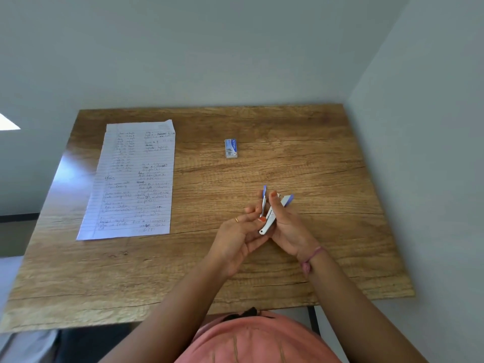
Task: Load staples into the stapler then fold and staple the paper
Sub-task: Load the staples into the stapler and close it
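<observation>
Small stapler (272,214), white with blue tips, held up off the counter (301,158) between both hands, swung open at its rear hinge so that two arms fan apart toward the far side. Likely light and rigid, metal and hard plastic, smooth enough to slide in a loose grip; best gripped along the lower body near the hinge, leaving the upper arm free to swing and the channel exposed. Sprung parts inside probably snap back if let go, so worth keeping skin clear of the opening. Left hand (239,233) on the near-left side, fingers (252,214) curled and pinching the thinner upright arm, thumb pressed against the hinge end. Right hand (288,226) wrapped around the wider lower body, index tip laid along its top, grip closed on the stapler. Box of staples (231,148) lying flat and apparently shut farther back on the counter, well apart from both hands; a strip from it would be brittle along its length, easily broken if bent, so better lifted by the sides. Sheet of lined paper (133,179), handwritten, lying flat and unfolded at the left, limp and light, easy to crease, not yet touched.
</observation>
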`<state>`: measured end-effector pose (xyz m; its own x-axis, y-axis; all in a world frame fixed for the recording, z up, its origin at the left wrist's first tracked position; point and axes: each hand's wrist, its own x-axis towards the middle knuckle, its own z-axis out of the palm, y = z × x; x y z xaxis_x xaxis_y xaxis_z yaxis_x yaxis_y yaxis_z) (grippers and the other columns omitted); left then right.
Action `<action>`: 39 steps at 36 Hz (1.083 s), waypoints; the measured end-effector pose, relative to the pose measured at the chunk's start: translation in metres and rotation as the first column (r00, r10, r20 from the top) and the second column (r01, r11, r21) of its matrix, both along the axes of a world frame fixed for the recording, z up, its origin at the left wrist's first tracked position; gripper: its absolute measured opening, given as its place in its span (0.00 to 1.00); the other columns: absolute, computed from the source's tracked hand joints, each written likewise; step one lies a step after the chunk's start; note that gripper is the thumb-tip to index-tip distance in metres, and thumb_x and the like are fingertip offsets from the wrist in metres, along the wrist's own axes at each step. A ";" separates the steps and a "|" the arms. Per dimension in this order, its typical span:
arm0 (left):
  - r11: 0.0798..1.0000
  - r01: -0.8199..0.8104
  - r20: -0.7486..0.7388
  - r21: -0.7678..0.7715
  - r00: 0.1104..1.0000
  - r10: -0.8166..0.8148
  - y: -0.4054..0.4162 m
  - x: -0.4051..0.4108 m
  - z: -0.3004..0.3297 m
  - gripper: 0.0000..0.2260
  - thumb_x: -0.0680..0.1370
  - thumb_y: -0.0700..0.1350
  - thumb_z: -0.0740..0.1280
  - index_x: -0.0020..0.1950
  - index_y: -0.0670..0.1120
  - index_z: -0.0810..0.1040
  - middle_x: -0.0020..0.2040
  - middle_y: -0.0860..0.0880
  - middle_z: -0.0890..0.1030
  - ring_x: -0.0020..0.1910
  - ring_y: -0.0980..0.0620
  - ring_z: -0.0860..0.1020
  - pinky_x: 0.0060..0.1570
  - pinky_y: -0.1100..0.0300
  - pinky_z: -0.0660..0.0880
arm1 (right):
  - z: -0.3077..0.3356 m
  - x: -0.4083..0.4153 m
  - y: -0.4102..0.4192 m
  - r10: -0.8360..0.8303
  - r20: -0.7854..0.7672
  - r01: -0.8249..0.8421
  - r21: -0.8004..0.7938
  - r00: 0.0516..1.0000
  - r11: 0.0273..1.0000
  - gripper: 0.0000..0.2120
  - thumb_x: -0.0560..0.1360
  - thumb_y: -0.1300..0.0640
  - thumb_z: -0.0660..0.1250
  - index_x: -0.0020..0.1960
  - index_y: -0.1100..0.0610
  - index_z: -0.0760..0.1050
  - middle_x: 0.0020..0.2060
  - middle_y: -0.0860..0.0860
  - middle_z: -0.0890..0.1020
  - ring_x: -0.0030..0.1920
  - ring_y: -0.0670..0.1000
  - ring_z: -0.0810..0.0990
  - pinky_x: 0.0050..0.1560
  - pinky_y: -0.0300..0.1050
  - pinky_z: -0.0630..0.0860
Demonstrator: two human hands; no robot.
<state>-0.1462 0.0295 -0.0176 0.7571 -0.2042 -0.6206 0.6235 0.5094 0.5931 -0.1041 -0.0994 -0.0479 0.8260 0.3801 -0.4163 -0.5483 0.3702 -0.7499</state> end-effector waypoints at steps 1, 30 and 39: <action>0.999 0.010 0.006 0.045 1.000 -0.010 0.000 -0.001 -0.001 0.09 0.76 0.37 0.68 0.56 0.42 0.82 0.52 0.46 0.85 0.51 0.52 0.83 0.48 0.60 0.80 | -0.001 0.000 0.000 -0.007 -0.002 0.007 -0.002 1.000 1.000 0.24 0.69 0.39 0.70 0.53 0.58 0.74 0.37 0.52 0.83 0.47 0.52 0.83 0.55 0.53 0.76; 0.599 -0.026 0.189 0.800 0.959 -0.211 0.071 0.002 -0.011 0.04 0.78 0.47 0.67 0.50 0.53 0.81 0.46 0.54 0.84 0.48 0.57 0.80 0.52 0.61 0.76 | -0.009 0.021 0.035 -0.057 0.124 0.118 -0.571 0.991 0.812 0.16 0.72 0.47 0.72 0.35 0.58 0.73 0.19 0.49 0.67 0.19 0.48 0.66 0.22 0.40 0.67; 0.542 -0.080 0.235 0.836 0.946 -0.223 0.092 0.006 -0.022 0.05 0.79 0.46 0.67 0.52 0.53 0.81 0.45 0.62 0.81 0.46 0.67 0.76 0.41 0.74 0.68 | -0.009 0.022 0.054 -0.002 0.179 0.130 -0.708 0.984 0.695 0.24 0.73 0.47 0.70 0.24 0.55 0.67 0.16 0.50 0.68 0.16 0.49 0.68 0.20 0.36 0.63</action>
<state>-0.1405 0.1213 -0.0398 0.9273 0.2233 -0.3003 0.3632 -0.3433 0.8662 -0.0825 -0.0453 -0.0567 0.9133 -0.0370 -0.4056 -0.3990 -0.2812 -0.8727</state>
